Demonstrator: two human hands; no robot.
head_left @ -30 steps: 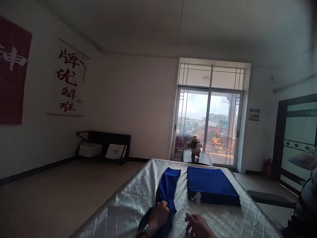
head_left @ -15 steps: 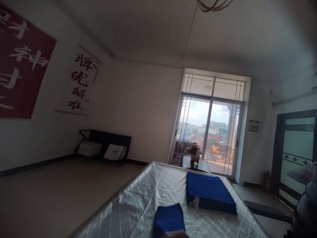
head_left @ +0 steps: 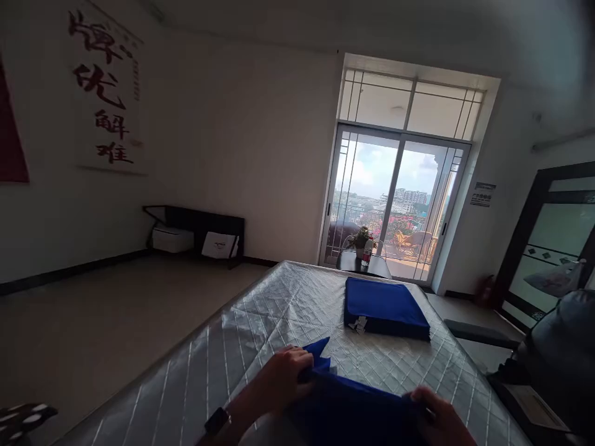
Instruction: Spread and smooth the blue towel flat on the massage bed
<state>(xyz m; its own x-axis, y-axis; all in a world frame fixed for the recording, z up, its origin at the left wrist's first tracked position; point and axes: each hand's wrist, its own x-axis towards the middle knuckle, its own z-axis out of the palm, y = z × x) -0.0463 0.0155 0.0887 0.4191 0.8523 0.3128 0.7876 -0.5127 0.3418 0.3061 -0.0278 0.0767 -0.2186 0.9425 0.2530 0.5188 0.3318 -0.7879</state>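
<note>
Between my two hands, a dark blue piece of cloth [head_left: 357,409] is raised over the near part of the silver quilted table cover [head_left: 195,378]. My left hand [head_left: 290,375], with a dark band at the wrist, is closed on the cloth's bunched left end. At the right edge, my right hand [head_left: 439,418] pinches the cloth between thumb and fingers. The lower part of the cloth runs out of view. Farther back lies a neat stack of folded blue cloths [head_left: 385,303], white tags [head_left: 359,324] showing at its near left corner.
Beyond the table's far end stand a small dark table [head_left: 362,265] with a potted plant [head_left: 360,240] and a bottle [head_left: 367,251], before a sliding glass door [head_left: 395,198]. A black bench [head_left: 204,217] is by the left wall. A dark bulky object [head_left: 564,347] sits at right.
Both hands have come into view, gripping and lifting the blue cloth that lay at the table's near part. The view has tilted down, so the room appears higher up. The stack looks unchanged.
</note>
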